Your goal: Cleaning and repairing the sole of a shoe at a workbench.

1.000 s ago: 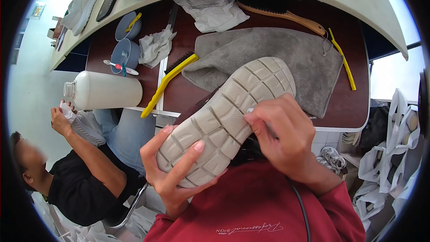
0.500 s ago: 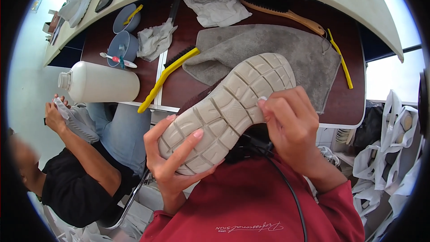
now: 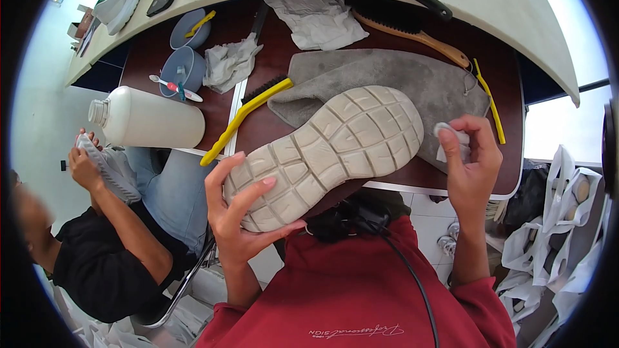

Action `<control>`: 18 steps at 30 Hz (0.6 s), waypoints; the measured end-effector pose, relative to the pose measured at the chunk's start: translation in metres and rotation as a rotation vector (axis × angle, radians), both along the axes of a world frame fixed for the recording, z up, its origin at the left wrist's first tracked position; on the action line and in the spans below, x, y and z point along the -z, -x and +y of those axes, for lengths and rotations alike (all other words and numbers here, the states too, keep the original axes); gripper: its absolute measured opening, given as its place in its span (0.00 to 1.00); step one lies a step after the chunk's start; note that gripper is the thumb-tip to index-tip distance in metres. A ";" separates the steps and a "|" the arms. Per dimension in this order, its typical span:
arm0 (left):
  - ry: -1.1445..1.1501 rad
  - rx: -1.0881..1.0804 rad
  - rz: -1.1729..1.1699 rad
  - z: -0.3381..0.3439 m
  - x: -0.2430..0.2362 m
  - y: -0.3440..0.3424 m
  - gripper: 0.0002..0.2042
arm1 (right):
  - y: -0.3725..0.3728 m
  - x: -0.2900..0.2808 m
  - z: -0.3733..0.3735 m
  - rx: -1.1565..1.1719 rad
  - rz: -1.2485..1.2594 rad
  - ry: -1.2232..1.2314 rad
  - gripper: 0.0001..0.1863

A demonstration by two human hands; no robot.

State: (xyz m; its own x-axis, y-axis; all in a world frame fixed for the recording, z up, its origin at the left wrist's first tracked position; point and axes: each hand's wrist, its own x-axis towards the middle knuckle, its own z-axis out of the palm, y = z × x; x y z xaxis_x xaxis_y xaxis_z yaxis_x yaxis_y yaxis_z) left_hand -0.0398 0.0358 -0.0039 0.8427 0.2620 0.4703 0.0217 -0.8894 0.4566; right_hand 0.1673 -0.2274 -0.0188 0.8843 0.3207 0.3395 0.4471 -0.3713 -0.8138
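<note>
We hold a shoe (image 3: pixel 325 154) sole up in the middle of the frame, its pale grey tread facing us and its toe end pointing to the upper right. Our left hand (image 3: pixel 242 219) has its grip closed around the heel end at lower centre, the fingers lying across the tread and the thumb beneath the edge. Our right hand (image 3: pixel 471 164), at the right of the frame just beside the toe end and apart from it, pinches a small white wipe (image 3: pixel 451 138) between thumb and fingertips.

Behind the shoe, the dark brown worktop (image 3: pixel 387 32) carries a grey towel (image 3: pixel 400 77) spread out in the upper middle. A yellow-handled brush (image 3: pixel 248 116) lies slanting at centre left, with a white plastic bottle (image 3: pixel 151 119) on its side further left. Two blue-grey cups (image 3: pixel 187 48) stand at upper left, one with a toothbrush (image 3: pixel 174 87) across its rim. A wooden brush (image 3: pixel 412 35) rests at upper right.

At the lower left another person's hand (image 3: pixel 84 164) holds a grey shoe (image 3: pixel 109 167).
</note>
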 end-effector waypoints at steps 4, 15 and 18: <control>0.078 0.049 0.027 0.001 -0.008 -0.002 0.39 | -0.005 0.012 -0.015 0.029 0.258 -0.228 0.10; 0.137 -0.083 -0.181 -0.001 -0.006 0.013 0.23 | -0.008 0.017 -0.027 -0.034 0.409 -0.411 0.12; 0.066 -0.122 -0.318 -0.008 -0.018 0.013 0.18 | -0.002 0.009 -0.027 -0.059 0.428 -0.442 0.13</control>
